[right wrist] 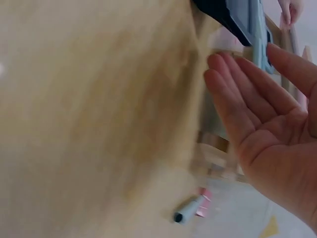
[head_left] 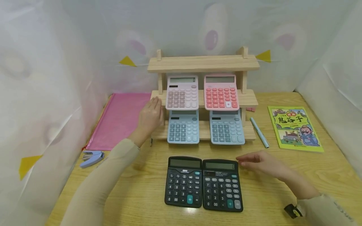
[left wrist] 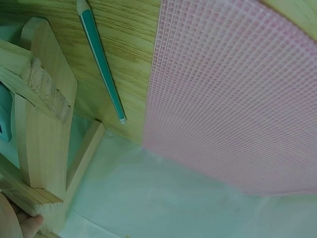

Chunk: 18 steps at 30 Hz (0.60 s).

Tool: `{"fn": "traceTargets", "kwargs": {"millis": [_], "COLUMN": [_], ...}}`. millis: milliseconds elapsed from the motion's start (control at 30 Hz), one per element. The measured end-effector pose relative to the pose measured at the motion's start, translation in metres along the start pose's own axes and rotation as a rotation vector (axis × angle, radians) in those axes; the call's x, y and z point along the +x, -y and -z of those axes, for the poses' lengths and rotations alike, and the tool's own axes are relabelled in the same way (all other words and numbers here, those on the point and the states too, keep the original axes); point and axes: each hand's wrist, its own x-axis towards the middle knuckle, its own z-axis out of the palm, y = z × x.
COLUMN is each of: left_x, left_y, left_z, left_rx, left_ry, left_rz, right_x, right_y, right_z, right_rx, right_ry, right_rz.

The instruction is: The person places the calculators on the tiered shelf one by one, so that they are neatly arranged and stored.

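My left hand [head_left: 150, 114] grips the left end of the middle board of a small wooden shelf [head_left: 203, 64]; in the left wrist view its fingertips [left wrist: 30, 225] lie against the wood. My right hand [head_left: 261, 161] is open over the table, fingertips close to the upper right corner of a black calculator [head_left: 222, 185]. A second black calculator [head_left: 183, 182] lies beside that one. On the middle board lean a pale pink calculator [head_left: 182, 92] and a brighter pink calculator [head_left: 221, 92]. Below them stand two blue calculators, a left one [head_left: 183, 127] and a right one [head_left: 227, 128].
Left of the shelf lies a pink mesh pouch [head_left: 118, 121], with a blue stapler-like tool [head_left: 92, 158] in front. A teal pencil [left wrist: 103, 64] lies between pouch and shelf. To the right are a light blue pen [head_left: 259, 132] and a green comic book [head_left: 295, 128]. Pale sheets [head_left: 181, 25] surround the table.
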Motion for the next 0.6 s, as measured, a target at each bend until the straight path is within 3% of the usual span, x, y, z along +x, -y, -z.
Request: {"fn": "traceTargets", "kwargs": {"millis": [167, 600], "left_x": [0.0, -0.001], "left_y": [0.001, 0.002], "left_z": [0.0, -0.003], "left_rx": [-0.003, 0.002], "left_ry": [-0.019, -0.037], "left_rz": [-0.011, -0.01], "right_x": [0.003, 0.013], "right_y": [-0.009, -0.012], "right_z": [-0.009, -0.025], "right_rx": [0.206, 0.411], "right_ry": [0.043, 0.02], "right_rz": [-0.019, -0.033]}}
